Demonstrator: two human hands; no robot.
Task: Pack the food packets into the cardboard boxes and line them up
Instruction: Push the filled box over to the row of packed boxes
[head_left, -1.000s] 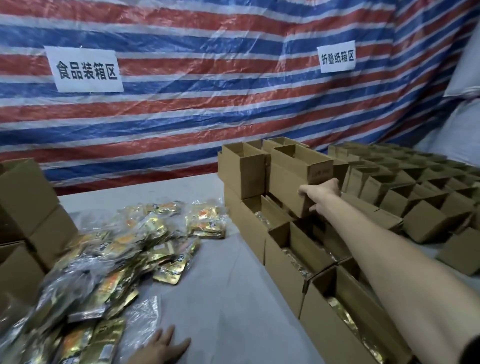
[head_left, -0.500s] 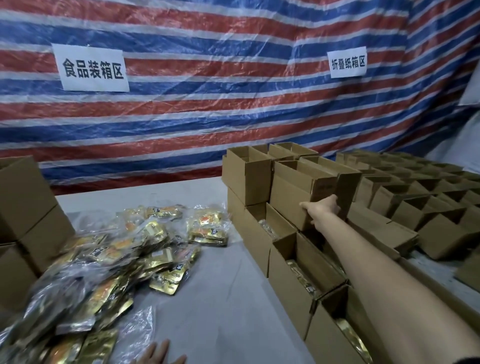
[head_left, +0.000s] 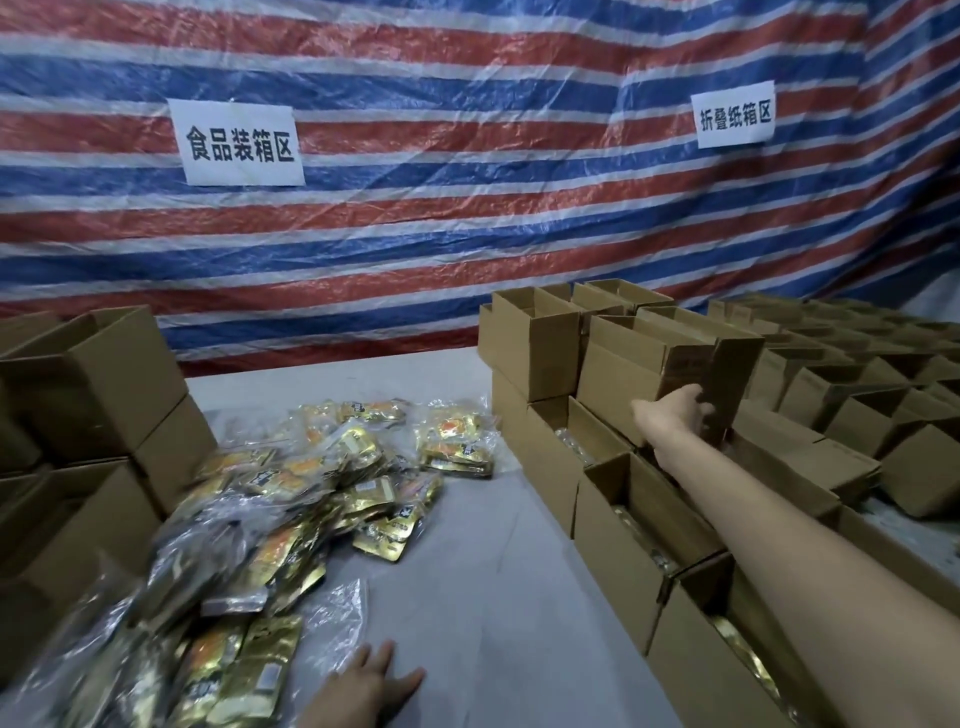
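Now right hand (head_left: 672, 415) grips upper cardboard box (head_left: 639, 364), left hand (head_left: 363, 686) flat on counter (head_left: 493, 571); best seated flush over lower row (head_left: 550, 457).

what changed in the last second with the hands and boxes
The right hand keeps gripping the top-row cardboard box, easing it slightly down into place, and now holds lower on its front corner. The left hand stays flat on the table; food packets unmoved.

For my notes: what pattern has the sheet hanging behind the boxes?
The sheet has red, blue and white stripes, seen best in the head view.
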